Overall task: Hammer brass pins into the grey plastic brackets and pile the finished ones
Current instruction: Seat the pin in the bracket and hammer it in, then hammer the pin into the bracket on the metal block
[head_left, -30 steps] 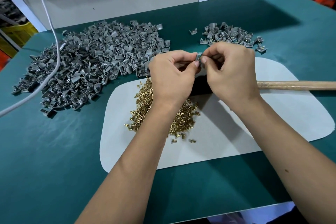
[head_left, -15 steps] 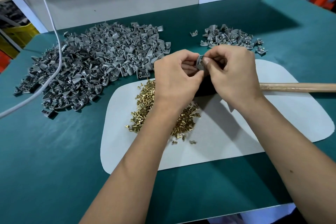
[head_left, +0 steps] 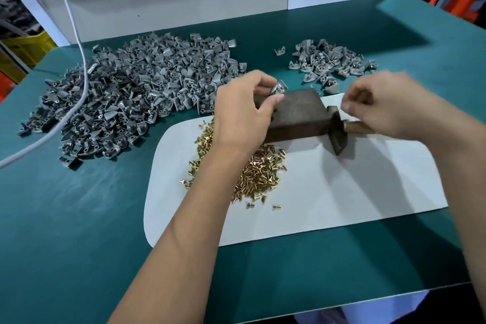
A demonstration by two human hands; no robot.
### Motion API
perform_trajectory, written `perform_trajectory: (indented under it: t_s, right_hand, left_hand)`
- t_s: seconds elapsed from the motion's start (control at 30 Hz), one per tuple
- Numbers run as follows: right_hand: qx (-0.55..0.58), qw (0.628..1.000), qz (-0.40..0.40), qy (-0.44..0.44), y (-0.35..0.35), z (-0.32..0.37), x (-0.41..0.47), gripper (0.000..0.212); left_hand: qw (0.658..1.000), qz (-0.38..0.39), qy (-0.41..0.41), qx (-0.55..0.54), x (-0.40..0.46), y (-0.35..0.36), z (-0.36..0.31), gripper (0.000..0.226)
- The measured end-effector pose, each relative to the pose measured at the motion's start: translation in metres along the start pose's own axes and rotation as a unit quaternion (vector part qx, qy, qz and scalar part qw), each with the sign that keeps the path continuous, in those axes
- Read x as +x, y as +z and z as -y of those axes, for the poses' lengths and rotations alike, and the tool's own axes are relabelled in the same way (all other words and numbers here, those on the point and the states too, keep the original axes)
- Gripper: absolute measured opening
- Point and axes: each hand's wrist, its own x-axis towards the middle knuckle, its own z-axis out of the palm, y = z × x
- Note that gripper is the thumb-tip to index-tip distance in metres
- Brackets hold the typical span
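Left hand [head_left: 243, 110] pinches one bracket [head_left: 278, 89] on one dark block [head_left: 299, 113].

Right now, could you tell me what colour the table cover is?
Dark teal green, clearest in the head view.

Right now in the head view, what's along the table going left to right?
white cable → big pile of grey brackets → brass pins → dark block → hammer head

Open mat [head_left: 342, 192]; block [head_left: 297, 110] perhaps obstructs beyond.
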Motion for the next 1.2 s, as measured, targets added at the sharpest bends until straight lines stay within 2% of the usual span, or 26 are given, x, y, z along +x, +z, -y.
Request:
perform_trajectory:
  t_s: [0.1,0.2,0.3,0.47,0.57,0.63,0.8,0.97,1.0,1.1,1.17,1.2]
  right_hand:
    - [-0.03,0.993,0.112,0.007,-0.007,-0.015,-0.007,0.009]
    - [-0.015,0.993,0.119,-0.013,-0.004,-0.014,-0.008,0.016]
    - [-0.033,0.992,0.116,-0.026,-0.004,-0.017,-0.008,0.015]
    - [0.078,0.996,0.04,-0.013,-0.024,-0.013,-0.001,0.012]
    - [0.125,0.99,-0.038,-0.046,-0.026,0.005,0.003,0.018]
    - [0.151,0.984,-0.058,-0.073,-0.023,0.022,0.003,0.021]
    - [0.056,0.993,-0.028,-0.098,-0.014,0.056,0.005,0.038]
    - [0.063,0.982,-0.136,-0.112,-0.012,0.068,0.005,0.036]
    - [0.035,0.985,-0.125,-0.113,-0.008,0.069,0.006,0.035]
    - [-0.05,0.995,-0.026,-0.084,-0.001,0.069,0.006,0.038]
    - [-0.082,0.993,-0.027,-0.078,-0.009,0.068,0.007,0.038]
    - [-0.078,0.993,-0.053,-0.076,-0.014,0.067,0.007,0.034]
  left_hand:
    - [0.999,0.026,0.013,0.038,0.003,-0.003,0.006,0.005]
    - [0.999,0.036,0.0,0.009,0.004,-0.005,0.011,0.005]
    - [0.997,0.063,-0.029,-0.041,0.005,-0.005,0.016,0.008]
    - [0.992,0.065,-0.062,-0.084,0.008,-0.008,0.021,0.018]
    - [0.99,0.069,-0.068,-0.099,0.008,-0.009,0.022,0.016]
    - [0.99,0.074,-0.073,-0.1,0.007,-0.008,0.02,0.014]
    - [0.987,0.08,-0.085,-0.113,0.007,-0.006,0.017,0.02]
    - [0.984,0.085,-0.098,-0.119,0.007,-0.006,0.017,0.014]
    - [0.984,0.085,-0.099,-0.12,0.006,-0.006,0.016,0.013]
    - [0.983,0.081,-0.104,-0.126,0.005,-0.005,0.014,0.014]
    - [0.985,0.077,-0.1,-0.121,0.004,-0.004,0.012,0.012]
    - [0.985,0.076,-0.099,-0.118,0.004,-0.005,0.011,0.011]
